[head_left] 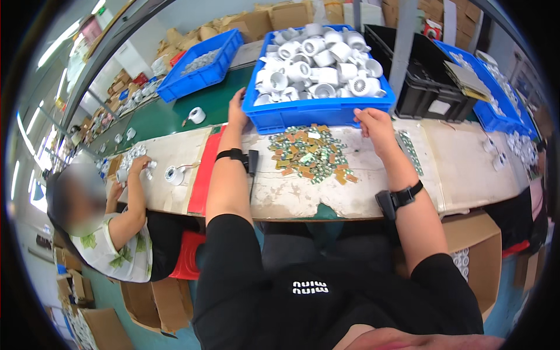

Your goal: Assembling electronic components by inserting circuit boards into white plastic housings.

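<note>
A blue plastic crate (321,108) heaped with white plastic housings (324,58), several with slotted round ends, stands on the workbench in front of me. My left hand (237,109) is against the crate's left side near the front corner, its fingers wrapped along the wall and partly hidden. At the front wall, toward the right corner, my right hand (376,125) has its fingers curled at the crate's edge. Between my forearms lies a loose pile of small green and tan circuit boards (312,153), just in front of the crate.
A black crate (431,76) and another blue crate (501,116) stand to the right. Beyond a red strip (207,169), a co-worker (122,233) handles white parts. A blue crate (201,64) sits at the back left. A metal post (402,49) rises beside the black crate.
</note>
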{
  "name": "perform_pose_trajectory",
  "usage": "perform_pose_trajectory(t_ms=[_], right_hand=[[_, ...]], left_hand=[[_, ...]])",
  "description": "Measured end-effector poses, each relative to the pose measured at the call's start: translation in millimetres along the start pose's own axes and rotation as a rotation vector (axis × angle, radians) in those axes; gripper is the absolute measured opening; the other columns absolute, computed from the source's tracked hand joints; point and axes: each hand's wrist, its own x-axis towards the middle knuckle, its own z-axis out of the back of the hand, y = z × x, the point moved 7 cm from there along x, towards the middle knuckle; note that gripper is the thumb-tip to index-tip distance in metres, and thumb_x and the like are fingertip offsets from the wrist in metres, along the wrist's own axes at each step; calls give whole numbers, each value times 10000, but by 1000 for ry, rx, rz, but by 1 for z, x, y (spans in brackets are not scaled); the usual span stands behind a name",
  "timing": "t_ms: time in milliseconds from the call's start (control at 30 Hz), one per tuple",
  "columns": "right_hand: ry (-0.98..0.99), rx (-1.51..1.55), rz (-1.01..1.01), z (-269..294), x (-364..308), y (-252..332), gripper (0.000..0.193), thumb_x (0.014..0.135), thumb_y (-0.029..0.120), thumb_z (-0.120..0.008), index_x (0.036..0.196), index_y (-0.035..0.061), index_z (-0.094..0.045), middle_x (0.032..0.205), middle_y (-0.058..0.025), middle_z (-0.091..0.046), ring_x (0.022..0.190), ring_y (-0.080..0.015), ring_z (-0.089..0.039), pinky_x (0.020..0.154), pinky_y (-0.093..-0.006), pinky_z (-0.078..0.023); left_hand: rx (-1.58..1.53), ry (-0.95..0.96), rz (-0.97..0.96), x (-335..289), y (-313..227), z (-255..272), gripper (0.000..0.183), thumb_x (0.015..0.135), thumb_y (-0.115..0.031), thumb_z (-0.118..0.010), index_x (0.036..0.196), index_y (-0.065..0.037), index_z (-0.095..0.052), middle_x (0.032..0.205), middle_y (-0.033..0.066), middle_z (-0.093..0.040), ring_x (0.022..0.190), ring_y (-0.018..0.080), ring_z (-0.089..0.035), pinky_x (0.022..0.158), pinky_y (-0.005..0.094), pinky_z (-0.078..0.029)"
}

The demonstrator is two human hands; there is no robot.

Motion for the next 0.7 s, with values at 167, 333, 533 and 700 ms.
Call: perform_pose_trajectory(t_ms=[167, 333, 533, 700], right_hand=[[10, -147, 23, -27, 0, 2, 297, 921, 264, -729, 742, 33, -678, 603, 31, -547, 541, -55, -458, 513, -236, -356], [-49, -313, 209, -2, -2, -4, 290, 884, 247, -767, 724, 17, -694, 580, 25, -563, 563, -56, -460, 516, -276, -380], [-75, -96, 331, 2, -17, 20, 241, 865, 221, -783, 796, 1, -711, 645, -46, -650, 617, -88, -552, 595, -307, -475], [-85, -745, 843, 74, -52, 94, 141, 758, 191, -763, 825, 73, -725, 815, -101, -704, 788, -302, -675, 735, -424, -535]], left_hand=[[-186, -424, 159, 7, 0, 66, 288, 887, -91, -634, 1157, -7, -689, 1043, 155, -739, 895, 232, -708, 806, 326, -551], [116, -142, -32, 24, -114, 44, 265, 837, -187, -713, 1062, -52, -747, 878, 114, -753, 768, 198, -709, 744, 320, -554], [121, 143, -397, 22, -175, 26, 580, 769, -66, -702, 1343, -67, -618, 1285, 178, -630, 1154, 322, -602, 996, 397, -478], [496, 431, -427, 11, -210, 10, 580, 695, -74, -791, 1257, -128, -659, 1312, 117, -615, 1243, 353, -519, 1054, 453, -413]])
